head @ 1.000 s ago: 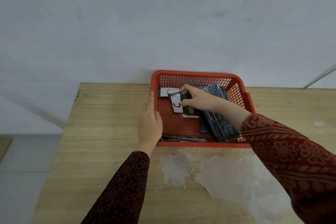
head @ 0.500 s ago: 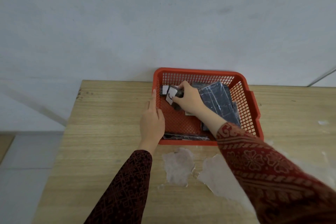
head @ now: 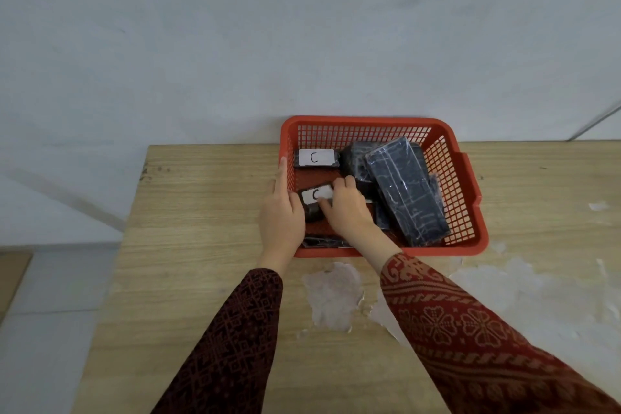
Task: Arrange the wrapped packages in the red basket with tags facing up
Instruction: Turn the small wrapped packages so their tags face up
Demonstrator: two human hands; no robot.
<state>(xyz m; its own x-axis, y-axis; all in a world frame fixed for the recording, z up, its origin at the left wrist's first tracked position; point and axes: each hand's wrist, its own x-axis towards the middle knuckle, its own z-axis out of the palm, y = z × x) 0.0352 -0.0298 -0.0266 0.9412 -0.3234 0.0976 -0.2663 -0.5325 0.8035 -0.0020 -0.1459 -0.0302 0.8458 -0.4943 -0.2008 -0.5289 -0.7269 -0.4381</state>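
The red basket stands on the wooden table against the wall. Inside, at the back left, a small dark wrapped package lies with its white "C" tag up. My right hand is shut on a second small package, tag "C" up, near the basket's left wall. A long dark package leans across the right half over another dark package. A flat dark package lies at the front wall. My left hand rests against the basket's left rim, fingers extended.
The wooden table ends at its left edge near the floor. Patches of peeled white surface lie in front of the basket and to the right. A pale wall rises right behind the basket.
My right hand has carried the tagged package from the back left of the basket down toward the front left, uncovering the other "C" package. The left hand stayed at the rim.
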